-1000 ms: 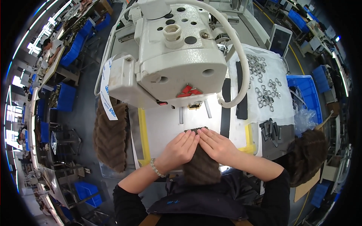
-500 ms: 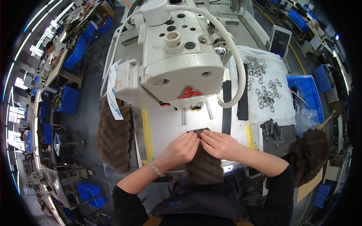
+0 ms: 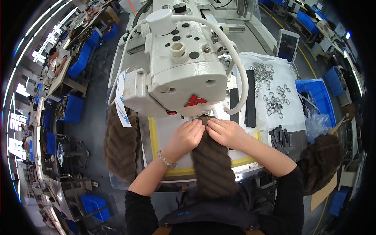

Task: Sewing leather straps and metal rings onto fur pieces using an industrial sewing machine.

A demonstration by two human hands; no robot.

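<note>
A brown furry strip (image 3: 213,168) with slanting ridges runs from under the head of a white industrial sewing machine (image 3: 188,74) down toward my lap. My left hand (image 3: 188,135), a beaded bracelet on its wrist, grips the strip's far left side with fingers pressed together. Opposite it, my right hand (image 3: 224,132) pinches the right side, fingertips close to the left ones. The strip's far end sits at the machine's needle area, where the machine head partly hides it. Its near end hangs over the table edge.
Another brown furry piece (image 3: 120,145) lies at the left, and a brown furry pile (image 3: 323,164) at the right. Metal rings (image 3: 276,100) are spread on white cloth, with short black strips (image 3: 281,139) nearer me. A blue bin (image 3: 323,98) stands beyond.
Both hands have moved away from me, carrying the furry strip up to the machine's needle area. More of the strip now lies on the table.
</note>
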